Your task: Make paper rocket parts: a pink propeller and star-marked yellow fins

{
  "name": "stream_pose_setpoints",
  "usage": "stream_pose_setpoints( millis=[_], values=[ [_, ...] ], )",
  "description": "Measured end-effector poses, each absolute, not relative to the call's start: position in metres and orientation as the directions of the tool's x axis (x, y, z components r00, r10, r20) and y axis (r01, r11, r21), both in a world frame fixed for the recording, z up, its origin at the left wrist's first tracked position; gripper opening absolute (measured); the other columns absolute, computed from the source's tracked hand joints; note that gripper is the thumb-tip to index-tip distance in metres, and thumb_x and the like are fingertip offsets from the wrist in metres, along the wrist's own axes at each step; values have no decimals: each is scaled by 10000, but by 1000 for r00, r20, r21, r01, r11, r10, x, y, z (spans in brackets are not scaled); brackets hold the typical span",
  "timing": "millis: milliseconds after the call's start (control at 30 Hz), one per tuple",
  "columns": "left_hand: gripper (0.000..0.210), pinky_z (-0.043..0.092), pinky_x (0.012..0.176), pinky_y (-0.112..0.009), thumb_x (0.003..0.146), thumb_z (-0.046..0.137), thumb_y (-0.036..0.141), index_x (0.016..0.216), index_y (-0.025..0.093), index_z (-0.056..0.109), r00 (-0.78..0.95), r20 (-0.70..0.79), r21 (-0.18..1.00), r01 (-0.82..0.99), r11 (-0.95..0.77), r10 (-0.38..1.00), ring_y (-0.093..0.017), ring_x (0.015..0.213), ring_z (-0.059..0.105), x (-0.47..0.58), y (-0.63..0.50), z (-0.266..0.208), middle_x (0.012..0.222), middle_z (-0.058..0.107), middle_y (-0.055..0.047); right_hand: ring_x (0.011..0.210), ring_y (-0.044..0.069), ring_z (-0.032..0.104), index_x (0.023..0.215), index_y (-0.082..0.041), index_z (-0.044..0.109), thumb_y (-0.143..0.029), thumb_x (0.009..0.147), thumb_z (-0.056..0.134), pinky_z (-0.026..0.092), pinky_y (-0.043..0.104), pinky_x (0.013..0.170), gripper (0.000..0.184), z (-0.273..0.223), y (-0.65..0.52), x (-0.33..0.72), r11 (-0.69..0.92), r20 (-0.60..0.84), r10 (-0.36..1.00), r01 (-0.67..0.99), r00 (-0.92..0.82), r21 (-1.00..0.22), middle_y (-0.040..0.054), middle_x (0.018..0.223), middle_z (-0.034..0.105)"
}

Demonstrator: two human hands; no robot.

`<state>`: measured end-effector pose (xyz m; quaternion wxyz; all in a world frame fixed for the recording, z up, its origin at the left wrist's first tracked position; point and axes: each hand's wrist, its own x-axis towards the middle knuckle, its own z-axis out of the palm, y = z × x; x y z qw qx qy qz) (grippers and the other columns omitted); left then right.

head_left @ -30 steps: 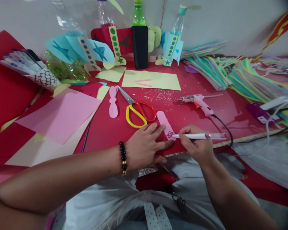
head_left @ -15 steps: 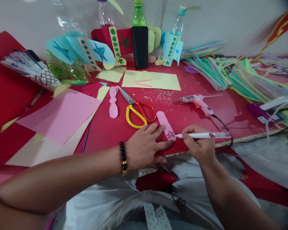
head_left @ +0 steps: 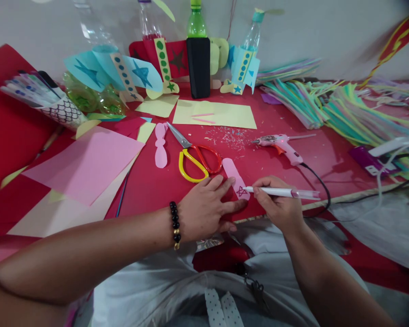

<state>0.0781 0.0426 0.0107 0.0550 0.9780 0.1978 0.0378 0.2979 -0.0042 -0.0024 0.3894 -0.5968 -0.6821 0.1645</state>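
Note:
A pink paper strip (head_left: pixel 232 170) with rounded ends lies near the table's front edge, a dark star outlined at its near end. My left hand (head_left: pixel 207 206) rests flat with fingers spread, its fingertips along the strip's left side. Between the thumb and fingers of my right hand (head_left: pixel 279 204) is a white marker pen (head_left: pixel 276 191), its tip at the star's upper right. Just beyond my left hand lie scissors (head_left: pixel 194 159) with one red and one yellow handle. Left of them is a pink paper cutout (head_left: pixel 161 147) with wavy edges.
A pink glue gun (head_left: pixel 281 146) with its cord lies to the right. Pink and red paper sheets (head_left: pixel 88 163) and a pen holder (head_left: pixel 64 111) are on the left. Decorated bottles (head_left: pixel 197 22) stand along the back; pastel strips (head_left: pixel 293 100) are heaped at back right.
My right hand has shifted slightly left, moving the marker tip from the star's right side to its upper right. My left hand and the paper strip have stayed put.

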Motion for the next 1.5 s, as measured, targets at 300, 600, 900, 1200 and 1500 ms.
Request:
stream_pose_setpoints(
  millis=[300, 600, 900, 1200, 1500],
  values=[
    [634, 334, 1048, -505, 896, 425, 660, 1441, 336, 416, 917, 45, 129, 389, -912, 397, -348, 1322, 346, 79, 43, 12, 1507, 326, -157, 581, 124, 557, 819, -187, 630, -245, 879, 570, 412, 243, 541, 102, -4, -2, 296, 240, 334, 943, 692, 1, -680, -2, 673, 621],
    [629, 334, 1045, -500, 898, 440, 647, 1442, 333, 414, 918, 61, 124, 382, -916, 392, -356, 1312, 358, 78, 42, 11, 1500, 334, -170, 561, 120, 540, 791, -188, 623, -247, 871, 568, 401, 244, 525, 114, -2, -3, 296, 235, 343, 939, 700, 14, -674, -3, 663, 615],
    [634, 329, 1045, -502, 893, 453, 649, 1441, 332, 417, 915, 60, 130, 390, -912, 400, -351, 1318, 347, 78, 43, 11, 1503, 336, -154, 573, 128, 554, 796, -190, 624, -247, 875, 563, 409, 250, 531, 115, -2, -3, 297, 242, 330, 944, 685, -2, -687, -1, 662, 617],
    [627, 334, 1043, -496, 898, 438, 652, 1441, 340, 416, 917, 55, 117, 386, -915, 395, -347, 1313, 352, 78, 42, 12, 1502, 337, -153, 539, 108, 509, 783, -189, 617, -230, 873, 565, 389, 240, 514, 111, -3, -3, 296, 246, 352, 936, 686, 15, -684, -17, 638, 585],
    [633, 335, 1040, -504, 896, 438, 655, 1439, 330, 419, 917, 63, 115, 386, -915, 395, -353, 1315, 349, 78, 42, 10, 1502, 338, -159, 569, 125, 545, 814, -191, 624, -258, 879, 564, 406, 250, 530, 111, -2, -3, 296, 242, 322, 947, 680, -9, -692, 0, 669, 613]
  ],
)
